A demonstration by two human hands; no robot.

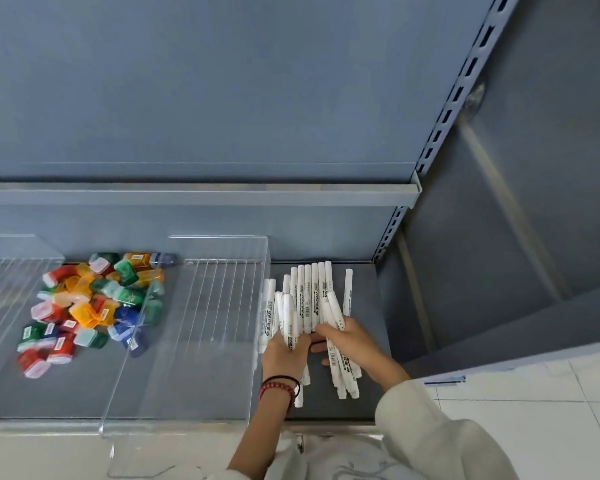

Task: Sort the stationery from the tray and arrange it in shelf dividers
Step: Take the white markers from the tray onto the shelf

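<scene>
A bunch of white marker pens [309, 296] lies in the rightmost section of the grey shelf [368, 403], right of a clear plastic divider [257, 323]. My left hand [284, 355] grips several pens at their near ends. My right hand [347, 341] holds another handful of the white pens, tilted toward me. A heap of small coloured boxes [90, 303], red, orange, green and blue, fills the section further left, beyond a second clear divider [132, 334].
The shelf's back panel [222, 98] and an upper shelf lip [201, 197] rise behind. A slotted upright [444, 119] runs along the right side. White floor tiles [534, 393] show at lower right. The section between the two dividers holds nothing.
</scene>
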